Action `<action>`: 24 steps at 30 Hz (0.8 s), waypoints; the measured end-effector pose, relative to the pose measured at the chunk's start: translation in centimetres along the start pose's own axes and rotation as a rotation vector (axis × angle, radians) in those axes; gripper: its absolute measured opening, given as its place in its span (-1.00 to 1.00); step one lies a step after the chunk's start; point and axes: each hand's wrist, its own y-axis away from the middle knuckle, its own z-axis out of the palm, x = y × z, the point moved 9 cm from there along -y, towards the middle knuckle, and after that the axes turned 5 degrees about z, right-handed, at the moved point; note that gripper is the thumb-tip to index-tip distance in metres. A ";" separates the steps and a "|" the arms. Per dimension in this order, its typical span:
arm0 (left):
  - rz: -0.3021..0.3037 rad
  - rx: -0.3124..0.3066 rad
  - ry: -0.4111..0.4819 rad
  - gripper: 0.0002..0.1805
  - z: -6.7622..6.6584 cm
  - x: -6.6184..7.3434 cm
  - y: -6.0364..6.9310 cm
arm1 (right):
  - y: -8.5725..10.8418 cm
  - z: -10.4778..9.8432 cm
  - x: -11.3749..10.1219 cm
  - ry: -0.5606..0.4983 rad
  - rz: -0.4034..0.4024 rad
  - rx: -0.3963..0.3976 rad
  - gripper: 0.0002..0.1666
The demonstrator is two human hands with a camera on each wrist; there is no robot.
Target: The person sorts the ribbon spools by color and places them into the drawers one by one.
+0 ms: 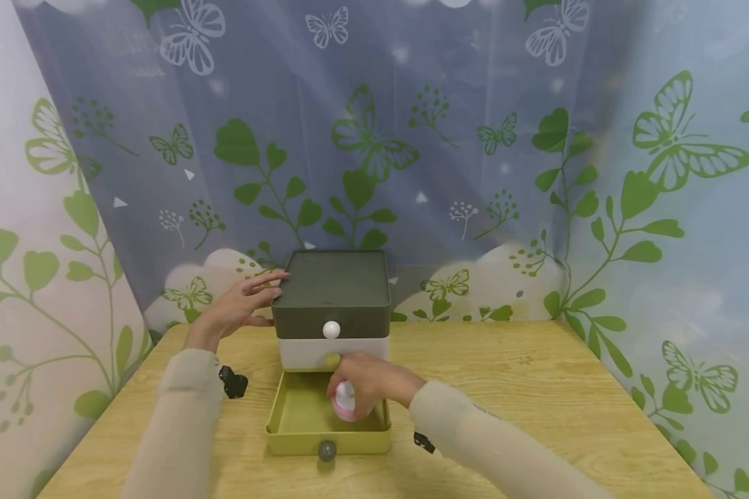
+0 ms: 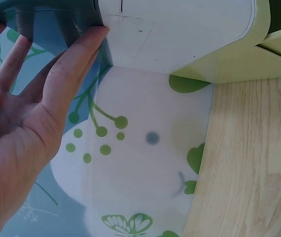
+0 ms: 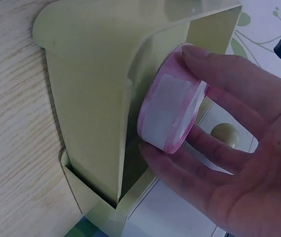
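A small stacked drawer box [image 1: 337, 281] has a dark green top tier, a white middle tier and a yellow-green bottom drawer [image 1: 302, 445] pulled out. My right hand [image 1: 374, 381] holds a round pink roll with a white label [image 3: 167, 108] by its edges, between thumb and fingers. The roll is tilted over the drawer's inside; whether it touches the drawer floor cannot be told. With fingers extended, my left hand [image 1: 234, 308] rests against the left side of the dark top tier, as the left wrist view also shows.
The box stands on a wooden table [image 1: 505, 388] near the back edge. A patterned curtain [image 1: 449, 138] hangs behind and at both sides. Round knobs stick out in front, a white one [image 1: 331, 330] on top and a grey one [image 1: 327, 452] on the open drawer.
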 end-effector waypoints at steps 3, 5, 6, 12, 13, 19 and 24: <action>0.001 0.002 0.001 -0.33 0.0 0.0 0.0 | -0.1 0.2 0.0 0.034 0.005 -0.012 -0.44; 0.004 0.001 0.001 -0.33 0.0 0.0 0.0 | -0.2 0.5 0.0 0.044 0.013 -0.025 -0.45; 0.006 0.000 0.000 -0.33 0.0 0.0 0.0 | -0.3 0.6 0.0 0.049 0.015 -0.030 -0.45; 0.005 0.007 -0.004 -0.34 0.0 0.1 0.1 | -0.5 1.2 0.2 0.046 0.027 -0.061 -0.44; 0.006 0.007 -0.005 -0.34 0.0 0.2 0.1 | -0.6 1.2 0.2 0.048 0.028 -0.065 -0.44; 0.002 0.005 -0.012 -0.33 0.0 0.1 0.0 | -0.8 1.6 0.4 0.078 0.042 -0.089 -0.44; -0.003 0.001 -0.009 -0.32 0.0 0.0 0.1 | -0.9 2.1 0.3 0.099 0.039 -0.103 -0.47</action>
